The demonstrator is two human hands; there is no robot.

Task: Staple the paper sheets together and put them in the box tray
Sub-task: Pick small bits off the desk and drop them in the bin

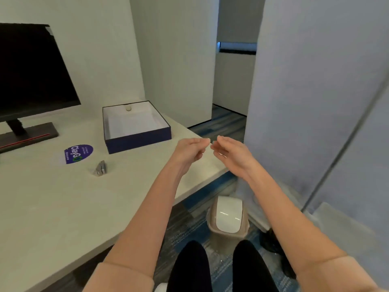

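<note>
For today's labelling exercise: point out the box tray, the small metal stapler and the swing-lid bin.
box tray [137, 142]: head view, on its dark blue front wall.
stapler [100, 168]: head view, middle of its metal body on the desk.
bin [228, 216]: head view, on its white swing lid.

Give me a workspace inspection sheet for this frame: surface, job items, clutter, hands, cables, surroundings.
Surface: white desk, mostly bare near the front edge.
Job's things: open navy box tray with white lining at the desk's back right; small silver metal stapler-like object lying in front of it, too blurred to confirm. Paper sheets: nothing seen.
Clutter: purple round sticker; black monitor on stand; small round object inside the tray.
Hands: left hand and right hand raised over the desk corner, fingertips nearly meeting, no visible object held.
Cables: nothing seen.
Surroundings: beige bin with white swing lid on blue-grey carpet; grey partition on the right.
</note>
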